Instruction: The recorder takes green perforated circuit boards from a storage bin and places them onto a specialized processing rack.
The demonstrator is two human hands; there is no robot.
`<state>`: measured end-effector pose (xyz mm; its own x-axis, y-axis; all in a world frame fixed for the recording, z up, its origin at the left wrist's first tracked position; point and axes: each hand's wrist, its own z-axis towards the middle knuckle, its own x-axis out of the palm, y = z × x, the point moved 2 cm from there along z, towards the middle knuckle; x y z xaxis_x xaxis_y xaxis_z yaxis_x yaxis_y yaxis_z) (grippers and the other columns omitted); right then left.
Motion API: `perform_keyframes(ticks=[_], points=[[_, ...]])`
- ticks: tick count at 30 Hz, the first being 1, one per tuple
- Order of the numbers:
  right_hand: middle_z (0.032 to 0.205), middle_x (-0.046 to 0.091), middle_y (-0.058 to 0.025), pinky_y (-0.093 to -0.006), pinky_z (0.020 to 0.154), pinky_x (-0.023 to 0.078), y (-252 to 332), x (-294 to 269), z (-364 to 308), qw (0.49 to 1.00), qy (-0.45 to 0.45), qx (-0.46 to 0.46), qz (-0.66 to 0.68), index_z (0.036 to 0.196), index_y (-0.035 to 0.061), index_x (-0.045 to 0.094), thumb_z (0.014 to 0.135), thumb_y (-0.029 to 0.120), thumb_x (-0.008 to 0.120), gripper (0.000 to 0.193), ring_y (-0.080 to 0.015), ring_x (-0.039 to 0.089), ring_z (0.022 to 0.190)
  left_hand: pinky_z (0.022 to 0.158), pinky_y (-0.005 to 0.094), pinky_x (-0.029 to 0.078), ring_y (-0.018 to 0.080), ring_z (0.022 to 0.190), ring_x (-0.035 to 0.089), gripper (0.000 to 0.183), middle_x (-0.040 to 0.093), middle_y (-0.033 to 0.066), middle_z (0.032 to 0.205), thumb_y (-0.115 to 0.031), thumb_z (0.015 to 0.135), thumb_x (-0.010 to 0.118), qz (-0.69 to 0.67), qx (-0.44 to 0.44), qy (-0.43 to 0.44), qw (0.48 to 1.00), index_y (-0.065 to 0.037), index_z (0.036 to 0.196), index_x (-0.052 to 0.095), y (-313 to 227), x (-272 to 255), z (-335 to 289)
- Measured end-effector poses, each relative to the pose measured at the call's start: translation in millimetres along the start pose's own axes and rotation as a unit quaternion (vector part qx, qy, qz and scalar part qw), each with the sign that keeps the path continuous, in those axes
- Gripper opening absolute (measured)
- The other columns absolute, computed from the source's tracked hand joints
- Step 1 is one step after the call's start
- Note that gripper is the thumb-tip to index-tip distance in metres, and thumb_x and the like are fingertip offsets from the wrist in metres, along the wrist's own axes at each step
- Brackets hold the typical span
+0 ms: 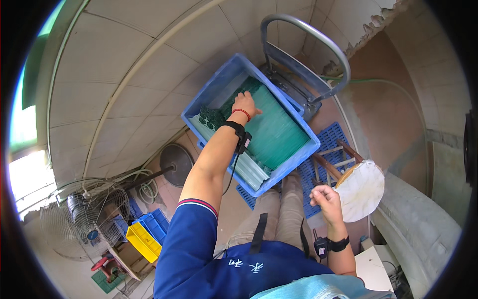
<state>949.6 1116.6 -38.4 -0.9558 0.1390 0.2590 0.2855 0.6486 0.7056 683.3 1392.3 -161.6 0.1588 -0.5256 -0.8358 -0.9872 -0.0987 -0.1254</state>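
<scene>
A blue plastic crate (294,172) stands in front of me. Inside it lies a broad layer of green, finely lined material (274,132), with darker green bits (211,118) along its left side. Pale ridged strips (246,172) fill the crate's near corner. My left hand (245,103) reaches down into the crate over the edge between the green layer and the dark bits. Its thumb is apart from the fingers, and I see nothing held in it. My right hand (327,202) is raised outside the crate, fingers curled in, with nothing visible in them.
A metal trolley handle (318,35) rises behind the crate. To the right, a stool (366,192) with a pale round seat stands by a blue plastic grid (331,137). Lower left are a fan (82,219), a yellow bin (143,242) and blue bins (152,225).
</scene>
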Motion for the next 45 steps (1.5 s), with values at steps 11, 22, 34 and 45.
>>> perform_keyframes(ticks=[11,22,34,45], points=[[0.071,0.063,-0.0128,-0.0262,0.05,0.047,1,89,200,0.982,0.11,0.023,-0.154,0.138,-0.0039,0.012,0.086,0.012,0.053,0.068,-0.0155,0.058,0.053,0.097,0.0378,0.039,0.0347,0.118,0.043,0.095,0.042,0.0233,0.127,-0.039,0.058,0.081,-0.047,-0.032,0.002,0.998,0.003,0.129,0.033,23,10,9],[0.073,0.064,-0.0212,-0.0421,0.076,0.048,-10,130,312,0.887,-0.048,0.008,-0.459,0.126,-0.0172,0.021,0.082,0.021,0.054,0.067,-0.0361,0.063,0.079,0.098,0.037,0.038,0.035,0.118,0.042,0.103,0.04,0.0248,0.128,-0.041,0.054,0.082,-0.093,-0.031,-0.016,0.995,0.003,0.131,0.031,44,16,13],[0.062,0.061,-0.0111,-0.0279,0.049,0.046,-24,141,322,0.952,-0.176,-0.058,-0.242,0.127,-0.0157,0.028,0.08,0.011,0.053,0.059,-0.0166,0.055,0.046,0.102,0.0526,0.026,0.0382,0.13,0.021,0.127,0.022,0.0224,0.138,-0.039,0.04,0.088,-0.063,0.054,-0.031,0.996,-0.007,0.137,0.013,32,34,4],[0.058,0.053,-0.009,-0.0256,0.036,0.035,15,175,311,0.976,-0.213,-0.015,0.033,0.126,-0.0157,0.024,0.076,0.005,0.053,0.062,-0.0134,0.046,0.041,0.104,0.0552,0.021,0.0389,0.132,0.019,0.139,0.016,0.0234,0.143,-0.041,0.034,0.087,-0.021,0.073,-0.032,0.997,-0.008,0.141,0.006,36,27,7]])
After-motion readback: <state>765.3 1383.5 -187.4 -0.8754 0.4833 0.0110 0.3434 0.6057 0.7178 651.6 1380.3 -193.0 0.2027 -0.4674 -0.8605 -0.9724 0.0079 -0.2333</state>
